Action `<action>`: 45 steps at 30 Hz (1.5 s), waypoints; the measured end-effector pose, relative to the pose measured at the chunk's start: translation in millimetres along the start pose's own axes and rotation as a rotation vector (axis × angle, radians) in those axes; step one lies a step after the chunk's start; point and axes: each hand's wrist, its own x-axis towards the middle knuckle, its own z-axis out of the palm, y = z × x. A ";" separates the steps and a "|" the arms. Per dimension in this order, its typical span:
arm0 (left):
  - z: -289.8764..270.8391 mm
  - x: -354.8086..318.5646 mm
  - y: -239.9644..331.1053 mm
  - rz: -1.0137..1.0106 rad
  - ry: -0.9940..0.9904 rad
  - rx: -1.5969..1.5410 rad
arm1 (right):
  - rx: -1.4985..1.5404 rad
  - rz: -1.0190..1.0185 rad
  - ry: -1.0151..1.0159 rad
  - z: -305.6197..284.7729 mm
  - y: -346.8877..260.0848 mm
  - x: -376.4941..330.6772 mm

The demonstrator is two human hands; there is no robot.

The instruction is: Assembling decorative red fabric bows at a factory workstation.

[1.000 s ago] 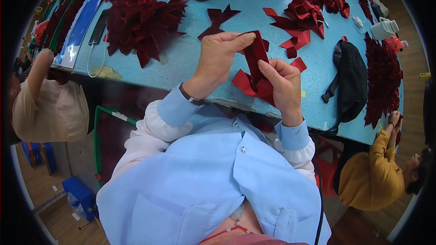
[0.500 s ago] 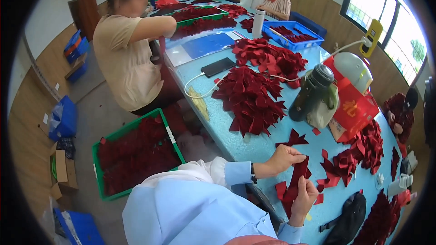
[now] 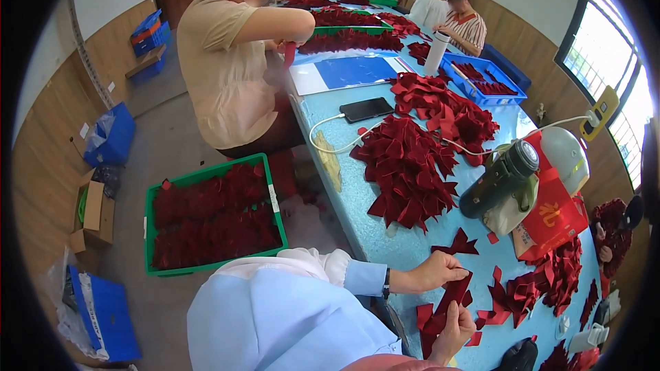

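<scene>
We hold one red strip (image 3: 454,293) between our two hands, over the blue table (image 3: 385,240). Our left hand (image 3: 436,273) pinches its top end. Our right hand (image 3: 454,333) pinches its bottom end. The strip runs slanted, up from right hand to left. More red pieces (image 3: 407,170) lie farther up the table.

Bare blue table (image 3: 385,237) open ahead of left hand (image 3: 434,273), between it and large red fabric pile (image 3: 407,168). Rightward passage blocked by black flask (image 3: 498,178) and red bag (image 3: 553,216). Loose red pieces (image 3: 529,288) scattered beside right hand (image 3: 455,330).
</scene>
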 end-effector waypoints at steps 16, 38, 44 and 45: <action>14.5 105.3 -71.7 0.111 0.030 0.343 | -0.275 0.043 0.027 -44.3 58.5 82.3; 103.9 128.8 -102.4 -0.018 -0.236 0.079 | -0.003 -0.381 0.231 -178.0 108.9 111.6; 127.4 104.4 -94.9 -0.004 -0.259 0.126 | -0.056 -0.174 0.034 -168.6 88.4 99.4; 128.5 104.5 -97.2 -0.002 -0.244 0.119 | -0.040 -0.075 -0.017 -168.7 88.0 98.2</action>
